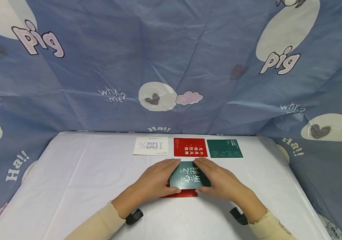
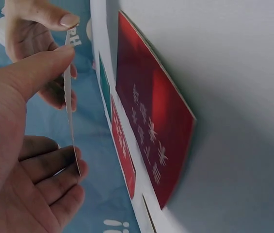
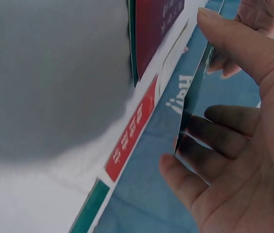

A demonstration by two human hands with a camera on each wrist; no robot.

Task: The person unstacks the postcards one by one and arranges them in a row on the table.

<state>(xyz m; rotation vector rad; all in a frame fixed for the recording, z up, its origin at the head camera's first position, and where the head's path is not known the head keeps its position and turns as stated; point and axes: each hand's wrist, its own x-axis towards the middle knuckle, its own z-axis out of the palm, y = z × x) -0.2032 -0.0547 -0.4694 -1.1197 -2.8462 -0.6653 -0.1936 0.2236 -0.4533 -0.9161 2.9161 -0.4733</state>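
Observation:
A dark green card (image 1: 177,178) with white Chinese characters is held up in front of me between both hands. My left hand (image 1: 155,180) grips its left side, thumb at the near edge and fingers toward the far edge. On the right side, my right hand (image 1: 223,180) grips it the same way. Seen edge-on in the left wrist view, the held card (image 2: 69,97) is thin and raised off the table. Below it lies a small stack topped by a red card (image 2: 151,111), with a green edge (image 3: 132,53) showing underneath in the right wrist view.
Behind the hands, a row of cards lies on the white table (image 1: 83,186): a white "Good Luck" card (image 1: 139,148), a red card (image 1: 179,146) and a green card (image 1: 214,146). A blue printed cloth (image 1: 171,66) hangs along the table's back and sides.

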